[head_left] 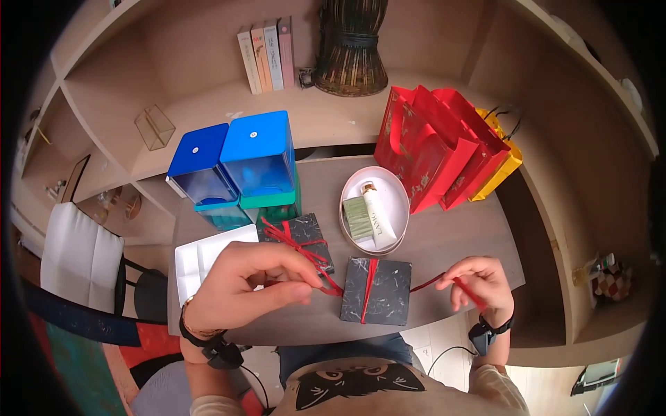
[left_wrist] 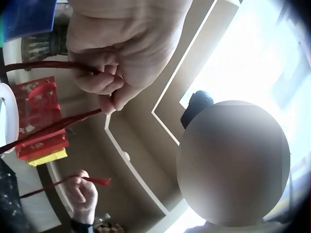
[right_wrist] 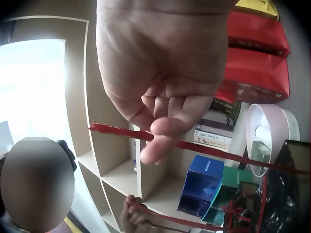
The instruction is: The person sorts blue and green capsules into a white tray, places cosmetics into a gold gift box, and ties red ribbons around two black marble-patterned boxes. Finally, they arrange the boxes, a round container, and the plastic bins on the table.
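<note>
A square black box with a white marbled pattern lies near the table's front edge, a red ribbon running across its top. My left hand pinches one side of the ribbon between thumb and fingers, left of the box. Two lengths of ribbon leave that hand in the left wrist view. To the right of the box, my right hand pinches the other end, and the ribbon stretches from its fingertips to the box. The ribbon's frayed tip sticks out past the thumb.
Behind the left hand sit another marbled box with a red bow and a white divided tray. An oval box holds a white tube and a green packet. Blue containers, red gift bags and a yellow bag stand farther back.
</note>
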Demonstrator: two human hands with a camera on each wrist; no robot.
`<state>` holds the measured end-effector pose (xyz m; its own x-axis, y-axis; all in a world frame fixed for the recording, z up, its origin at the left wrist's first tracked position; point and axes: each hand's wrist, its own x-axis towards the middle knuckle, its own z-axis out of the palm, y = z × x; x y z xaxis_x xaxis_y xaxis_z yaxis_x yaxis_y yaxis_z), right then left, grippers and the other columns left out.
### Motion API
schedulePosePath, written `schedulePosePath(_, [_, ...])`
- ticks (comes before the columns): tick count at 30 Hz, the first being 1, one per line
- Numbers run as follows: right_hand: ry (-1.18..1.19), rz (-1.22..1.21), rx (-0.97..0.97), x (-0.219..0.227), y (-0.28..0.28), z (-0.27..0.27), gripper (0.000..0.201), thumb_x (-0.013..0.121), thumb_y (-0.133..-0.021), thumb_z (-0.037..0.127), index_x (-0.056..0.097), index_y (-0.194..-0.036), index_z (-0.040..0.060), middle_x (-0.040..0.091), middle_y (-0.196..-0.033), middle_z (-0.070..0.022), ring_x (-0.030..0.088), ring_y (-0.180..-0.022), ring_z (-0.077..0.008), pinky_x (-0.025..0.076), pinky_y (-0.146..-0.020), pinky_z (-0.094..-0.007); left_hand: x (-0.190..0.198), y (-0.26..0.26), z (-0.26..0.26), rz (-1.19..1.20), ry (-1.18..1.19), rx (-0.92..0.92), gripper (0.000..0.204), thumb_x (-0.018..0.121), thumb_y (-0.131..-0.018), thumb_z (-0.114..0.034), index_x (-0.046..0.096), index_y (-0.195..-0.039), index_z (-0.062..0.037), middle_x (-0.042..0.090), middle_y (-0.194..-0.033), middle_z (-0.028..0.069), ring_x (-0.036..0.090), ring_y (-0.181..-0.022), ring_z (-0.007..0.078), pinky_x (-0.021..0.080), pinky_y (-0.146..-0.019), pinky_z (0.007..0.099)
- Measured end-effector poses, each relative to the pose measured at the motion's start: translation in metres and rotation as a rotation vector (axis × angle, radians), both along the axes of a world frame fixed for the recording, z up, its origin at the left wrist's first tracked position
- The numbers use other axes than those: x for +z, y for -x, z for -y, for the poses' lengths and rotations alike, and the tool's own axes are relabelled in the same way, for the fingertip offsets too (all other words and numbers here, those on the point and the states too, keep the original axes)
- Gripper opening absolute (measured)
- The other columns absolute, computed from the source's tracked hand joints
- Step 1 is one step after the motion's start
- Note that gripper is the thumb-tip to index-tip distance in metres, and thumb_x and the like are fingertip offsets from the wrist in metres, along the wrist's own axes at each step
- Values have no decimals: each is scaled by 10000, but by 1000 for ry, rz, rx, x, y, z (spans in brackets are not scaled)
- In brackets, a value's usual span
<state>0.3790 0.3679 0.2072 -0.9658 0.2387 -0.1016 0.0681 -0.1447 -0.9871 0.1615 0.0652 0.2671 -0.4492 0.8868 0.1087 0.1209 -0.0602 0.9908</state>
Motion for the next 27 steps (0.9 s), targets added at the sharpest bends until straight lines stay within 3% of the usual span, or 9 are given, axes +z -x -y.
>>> schedulePosePath(3, [-100, -107, 51, -13, 9, -3, 152, 544, -913, -76, 687, -960, -59, 720, -884, -177, 700, -667, -168, 471, -505, -219, 24, -4, -6, -25, -49, -56, 154, 711, -846, 0, 697, -1000, -2, 696, -855, 45, 562, -663, 57, 412, -574, 211])
schedulePosePath(4, [-181, -82, 26, -9, 8, -4, 96, 589, -907, -39, 685, -905, -46, 713, -867, -159, 678, -639, -163, 477, -528, -234, 30, -3, -8, -56, -54, -73, 164, 719, -839, -2, 701, -1002, -4, 705, -873, 50, 576, -672, 61, 419, -578, 212])
schedulePosePath(7, [-171, -322, -88, -21, 4, -20, 70, 643, -893, 25, 676, -860, -27, 693, -817, -133, 632, -601, -159, 476, -540, -255, 40, 8, -17, -386, -153, -154, 175, 734, -825, -13, 709, -999, -15, 699, -858, 47, 590, -676, 70, 423, -575, 215])
schedulePosePath(11, [-308, -610, -261, -16, 24, -19, 135, 681, -886, 124, 658, -847, -3, 637, -773, -100, 592, -636, -148, 481, -616, -252, 62, -5, -32, -454, -156, -148, 148, 745, -769, 7, 729, -916, 15, 698, -771, 92, 624, -658, 118, 426, -540, 226])
schedulePosePath(15, [-193, -185, -103, -14, 35, 2, 116, 597, -954, 85, 632, -930, -23, 607, -754, -53, 587, -644, -118, 489, -627, -254, 72, -13, -61, -553, -171, -272, 131, 732, -811, -37, 736, -943, -34, 705, -789, 56, 624, -658, 116, 444, -551, 254])
schedulePosePath(20, [-212, -79, -88, -24, 48, 21, 140, 577, -943, 97, 655, -1032, 21, 638, -832, -15, 553, -712, -68, 452, -611, -219, 70, -10, -117, -626, -261, -454, 107, 654, -896, -69, 699, -990, -44, 705, -826, 57, 622, -659, 105, 478, -595, 241])
schedulePosePath(23, [-97, -91, 26, -18, 55, 29, 178, 554, -930, 98, 650, -1039, -6, 622, -867, -29, 534, -774, -84, 421, -651, -212, 75, -14, -148, -273, 2, -577, 154, 632, -923, -99, 678, -1044, -15, 710, -899, 84, 635, -703, 105, 521, -653, 254])
schedulePosePath(26, [22, -79, 129, -11, 53, 26, 229, 573, -856, 143, 646, -968, -44, 604, -764, -56, 498, -656, -80, 349, -564, -200, 47, -4, -187, -96, -82, -657, 236, 611, -956, -148, 643, -1123, 14, 697, -1010, 121, 654, -781, 117, 545, -728, 271])
schedulePosePath(27, [79, -91, 163, -10, 52, 23, 267, 563, -889, 180, 647, -989, -53, 594, -769, -45, 494, -660, -75, 343, -568, -193, 38, -1, -195, -36, -88, -649, 260, 601, -966, -170, 631, -1146, 15, 690, -1037, 127, 657, -801, 122, 545, -748, 275])
